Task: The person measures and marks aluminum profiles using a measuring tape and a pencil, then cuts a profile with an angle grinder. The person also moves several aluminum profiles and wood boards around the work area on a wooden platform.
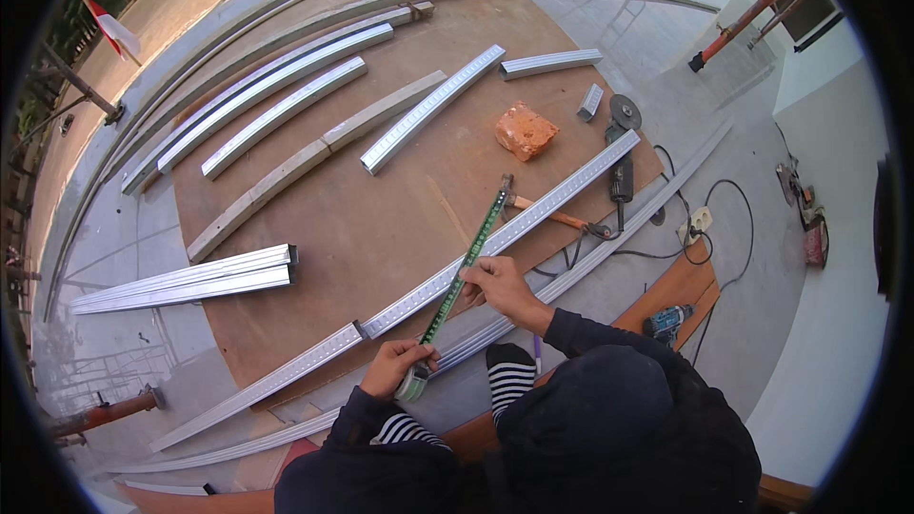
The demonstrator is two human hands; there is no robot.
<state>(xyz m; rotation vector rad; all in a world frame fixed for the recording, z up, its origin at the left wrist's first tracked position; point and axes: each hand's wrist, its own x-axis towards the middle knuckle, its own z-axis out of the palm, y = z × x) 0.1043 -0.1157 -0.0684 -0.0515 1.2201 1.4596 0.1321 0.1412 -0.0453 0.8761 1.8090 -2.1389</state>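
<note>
My left hand (388,368) is closed on the case of a tape measure (413,384) just above my striped socks. A green blade (481,233) runs out from it, up and to the right, crossing a long perforated metal channel (562,192). Partway along the blade, my right hand (509,287) pinches it between thumb and fingers. At the blade's far end lies a hammer (547,211) with an orange handle, partly under the channel. A second perforated channel (314,359) meets the first one end to end at the left.
Several metal profiles (286,116) lie across the brown board (381,214). A broken brick (525,130) and an angle grinder (622,171) are at the right. Cables lead to a white socket block (699,220). A cordless drill (668,321) rests on wooden planks. Bundled profiles (190,287) are at left.
</note>
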